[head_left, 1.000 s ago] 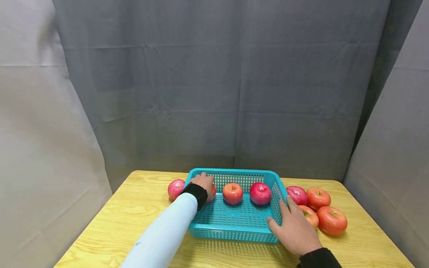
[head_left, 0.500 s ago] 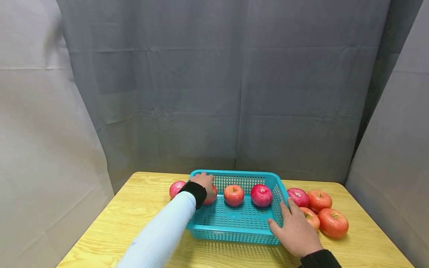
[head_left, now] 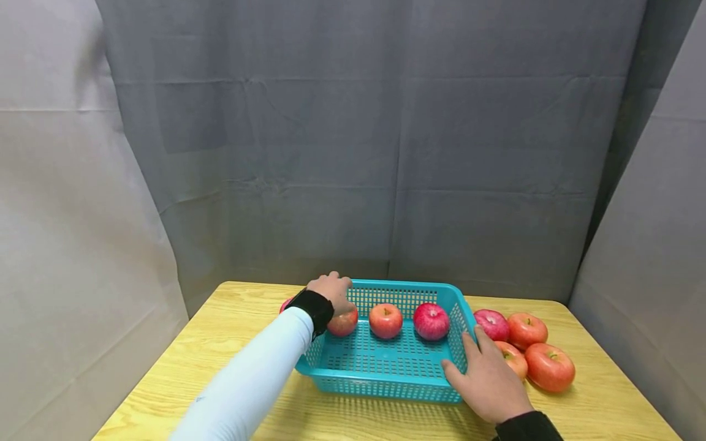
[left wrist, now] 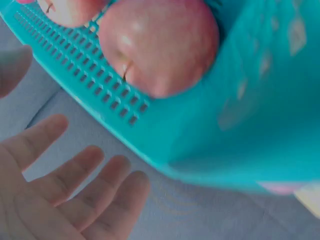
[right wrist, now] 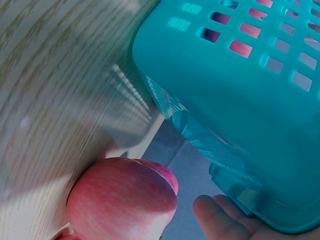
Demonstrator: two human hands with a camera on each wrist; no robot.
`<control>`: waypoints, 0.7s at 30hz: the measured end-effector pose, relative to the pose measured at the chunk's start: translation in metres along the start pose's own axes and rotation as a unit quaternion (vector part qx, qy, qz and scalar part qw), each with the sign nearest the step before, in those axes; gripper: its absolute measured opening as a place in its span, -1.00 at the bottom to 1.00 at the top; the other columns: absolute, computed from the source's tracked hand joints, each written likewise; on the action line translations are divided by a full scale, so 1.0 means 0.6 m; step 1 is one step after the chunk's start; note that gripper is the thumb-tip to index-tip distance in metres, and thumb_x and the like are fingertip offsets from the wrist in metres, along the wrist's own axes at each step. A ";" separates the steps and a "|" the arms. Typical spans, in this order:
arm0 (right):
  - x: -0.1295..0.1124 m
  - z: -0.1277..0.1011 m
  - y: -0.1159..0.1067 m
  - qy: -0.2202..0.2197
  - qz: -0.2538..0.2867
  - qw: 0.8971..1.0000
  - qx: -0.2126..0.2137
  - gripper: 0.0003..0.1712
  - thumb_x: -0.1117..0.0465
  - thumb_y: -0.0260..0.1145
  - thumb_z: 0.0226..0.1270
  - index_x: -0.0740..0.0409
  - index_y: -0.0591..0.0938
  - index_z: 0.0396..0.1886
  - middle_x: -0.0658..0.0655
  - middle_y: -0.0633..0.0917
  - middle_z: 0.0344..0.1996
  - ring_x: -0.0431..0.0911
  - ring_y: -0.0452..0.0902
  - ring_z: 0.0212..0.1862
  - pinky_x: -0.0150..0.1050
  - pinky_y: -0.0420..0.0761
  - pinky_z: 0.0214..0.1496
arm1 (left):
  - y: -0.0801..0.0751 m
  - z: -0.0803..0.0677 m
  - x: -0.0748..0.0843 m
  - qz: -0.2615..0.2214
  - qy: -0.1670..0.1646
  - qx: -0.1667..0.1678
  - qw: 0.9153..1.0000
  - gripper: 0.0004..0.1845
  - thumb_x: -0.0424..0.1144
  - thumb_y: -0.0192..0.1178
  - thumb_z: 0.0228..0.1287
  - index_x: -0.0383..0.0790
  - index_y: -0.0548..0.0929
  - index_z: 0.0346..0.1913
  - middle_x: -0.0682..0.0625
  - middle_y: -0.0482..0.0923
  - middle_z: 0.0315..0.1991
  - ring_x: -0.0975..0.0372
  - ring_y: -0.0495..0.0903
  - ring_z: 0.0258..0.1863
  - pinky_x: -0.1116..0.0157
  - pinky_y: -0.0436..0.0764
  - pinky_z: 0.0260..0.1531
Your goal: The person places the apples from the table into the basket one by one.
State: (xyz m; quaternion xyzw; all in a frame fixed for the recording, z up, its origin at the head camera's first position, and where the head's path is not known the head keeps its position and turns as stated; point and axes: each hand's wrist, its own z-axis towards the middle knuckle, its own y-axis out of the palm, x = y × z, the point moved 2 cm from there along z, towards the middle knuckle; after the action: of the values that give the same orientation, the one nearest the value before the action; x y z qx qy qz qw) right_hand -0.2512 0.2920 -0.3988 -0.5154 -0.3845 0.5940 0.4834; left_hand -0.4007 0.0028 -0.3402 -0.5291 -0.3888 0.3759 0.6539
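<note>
My left hand [head_left: 333, 290] is over the back left corner of a turquoise plastic basket [head_left: 386, 375], fingers extended and spread. In the left wrist view a red apple [left wrist: 160, 47] sits inside against the perforated wall, apart from the fingers. That left apple [head_left: 343, 323] is partly covered by my wrist in the head view. Beside it in the basket are an orange-red apple [head_left: 385, 321] and a deep pink apple [head_left: 431, 321]. My right hand [head_left: 488, 380] rests on the basket's front right corner, thumb over the inside, other fingers loosely extended along the right rim.
Several apples [head_left: 550, 367] stand grouped on the wooden table [head_left: 182, 367] just right of the basket. Another apple [head_left: 285, 304] is on the table at the left, mostly hidden by my left wrist. Grey cloth [head_left: 309, 153] hangs behind the table, paler cloth at both sides.
My left hand has let go of the left apple and risen up and back from it, uncovering more of the apple. My right hand stays on the basket corner.
</note>
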 end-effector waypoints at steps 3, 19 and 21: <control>0.000 0.001 0.001 0.004 -0.002 1.000 -0.004 0.18 -0.50 0.07 0.34 0.49 0.30 0.45 0.57 0.12 0.47 0.46 0.10 0.42 0.48 0.38 0.15 | -0.006 0.000 -0.013 0.007 -0.005 0.003 1.000 -0.43 0.01 0.35 0.24 -0.08 0.61 0.29 -0.14 0.57 0.13 -0.07 0.59 0.08 -0.07 0.60 0.01; 0.000 0.001 0.001 0.005 -0.003 1.000 -0.006 0.18 -0.51 0.06 0.34 0.49 0.30 0.45 0.57 0.12 0.46 0.45 0.10 0.42 0.48 0.37 0.17 | -0.006 -0.017 -0.105 0.001 -0.035 0.029 0.999 -0.48 -0.04 0.32 0.24 -0.12 0.63 0.25 -0.16 0.58 0.05 -0.08 0.60 0.04 -0.10 0.61 -0.03; 0.000 0.001 0.001 0.002 -0.003 1.000 -0.003 0.17 -0.50 0.06 0.35 0.49 0.30 0.45 0.57 0.13 0.46 0.45 0.11 0.42 0.47 0.38 0.16 | -0.002 -0.018 -0.114 -0.001 -0.040 0.031 0.999 -0.50 -0.07 0.31 0.25 -0.14 0.63 0.24 -0.16 0.59 0.05 -0.08 0.60 0.04 -0.11 0.61 -0.02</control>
State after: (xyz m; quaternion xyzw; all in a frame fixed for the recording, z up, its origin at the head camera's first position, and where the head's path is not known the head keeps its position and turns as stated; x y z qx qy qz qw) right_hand -0.2517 0.2921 -0.3994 -0.5167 -0.3867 0.5905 0.4846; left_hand -0.4190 -0.0638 -0.3479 -0.4928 -0.4035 0.4079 0.6542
